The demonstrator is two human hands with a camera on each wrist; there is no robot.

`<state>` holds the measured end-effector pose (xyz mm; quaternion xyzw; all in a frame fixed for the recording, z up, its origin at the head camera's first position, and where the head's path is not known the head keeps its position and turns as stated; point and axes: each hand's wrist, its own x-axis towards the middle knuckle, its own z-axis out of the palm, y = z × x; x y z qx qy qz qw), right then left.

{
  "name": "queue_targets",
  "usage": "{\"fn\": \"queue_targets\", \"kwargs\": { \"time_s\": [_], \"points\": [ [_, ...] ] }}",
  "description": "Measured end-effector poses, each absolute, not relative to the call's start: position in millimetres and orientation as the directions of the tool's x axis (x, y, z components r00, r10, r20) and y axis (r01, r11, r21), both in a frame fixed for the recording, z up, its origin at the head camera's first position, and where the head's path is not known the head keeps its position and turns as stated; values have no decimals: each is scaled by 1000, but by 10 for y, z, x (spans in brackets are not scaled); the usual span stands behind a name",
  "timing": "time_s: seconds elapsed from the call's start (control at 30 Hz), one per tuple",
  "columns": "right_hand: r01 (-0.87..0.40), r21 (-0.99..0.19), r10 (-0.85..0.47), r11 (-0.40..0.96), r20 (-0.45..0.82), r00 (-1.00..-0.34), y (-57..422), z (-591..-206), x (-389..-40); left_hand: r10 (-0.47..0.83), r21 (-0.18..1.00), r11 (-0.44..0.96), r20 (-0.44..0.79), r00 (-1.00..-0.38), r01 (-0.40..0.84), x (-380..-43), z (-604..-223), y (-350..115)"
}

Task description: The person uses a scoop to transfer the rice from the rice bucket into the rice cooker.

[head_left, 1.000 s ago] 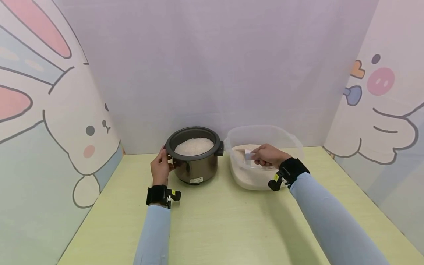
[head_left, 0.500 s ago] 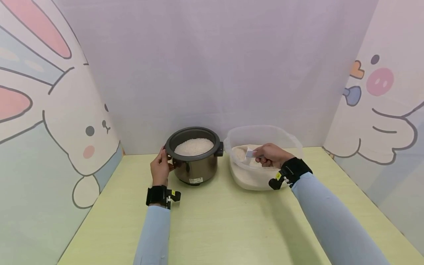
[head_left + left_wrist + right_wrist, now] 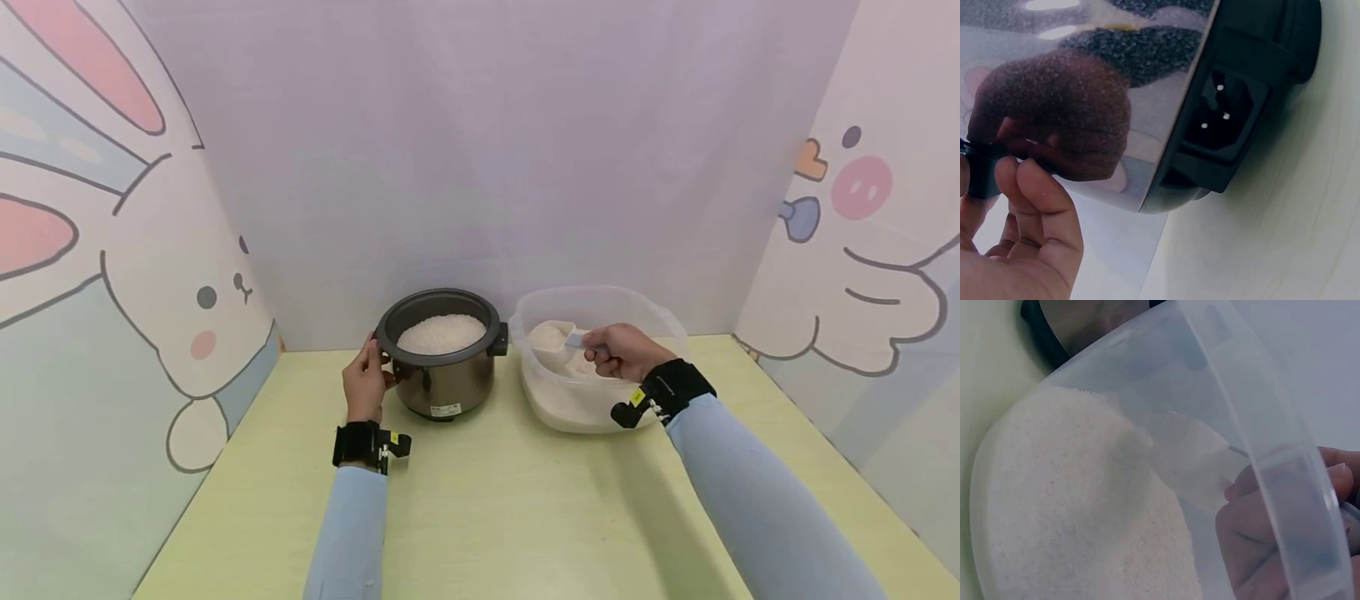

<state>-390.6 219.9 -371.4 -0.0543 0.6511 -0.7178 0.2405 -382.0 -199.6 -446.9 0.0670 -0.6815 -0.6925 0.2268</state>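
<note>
My left hand (image 3: 364, 385) grips the side handle of a brown rice cooker (image 3: 446, 385). In the left wrist view, the curled fingers (image 3: 1044, 194) pinch the dark handle (image 3: 984, 172), and the power socket (image 3: 1222, 119) faces the camera. White rice (image 3: 441, 334) lies inside the cooker's dark pot. To the right, my right hand (image 3: 624, 352) holds the handle of a white scoop (image 3: 555, 358) heaped with rice, over a clear plastic tub (image 3: 551, 408). Through the tub's wall, the right wrist view shows rice (image 3: 1079, 494) below the scoop.
Cooker and tub stand side by side on a pale yellow-green table (image 3: 510, 500). A plain light curtain (image 3: 480, 167) rises close behind them. Side panels with a cartoon rabbit (image 3: 180, 325) and a cartoon bird (image 3: 840, 308) flank the table.
The scoop has come up out of the tub's rice, levelled and filled, as my right hand shifted slightly right. My left hand and the cooker stay in place.
</note>
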Motion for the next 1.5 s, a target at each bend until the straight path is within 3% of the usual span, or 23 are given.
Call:
{"fn": "queue_targets", "kwargs": {
  "time_s": [0.57,0.93,1.23,1.5],
  "points": [
    [289,-936,-340,-202,-209,-917,2256,-3605,-3872,-394,973,19,218,-893,229,-3814,-4481,-1995],
    [231,-920,-331,-317,-121,-936,1993,-3230,-3792,-399,974,4,209,-893,226,-3827,-4510,-2022],
    [135,-951,-258,-279,-61,-964,1544,-2983,-3768,-401,973,11,215,-891,230,-3817,-4483,-2003],
    [25,-993,-279,-115,8,-960,1199,-2949,-3732,-405,971,9,220,-888,237,-3825,-4488,-2020]
  ]
}}
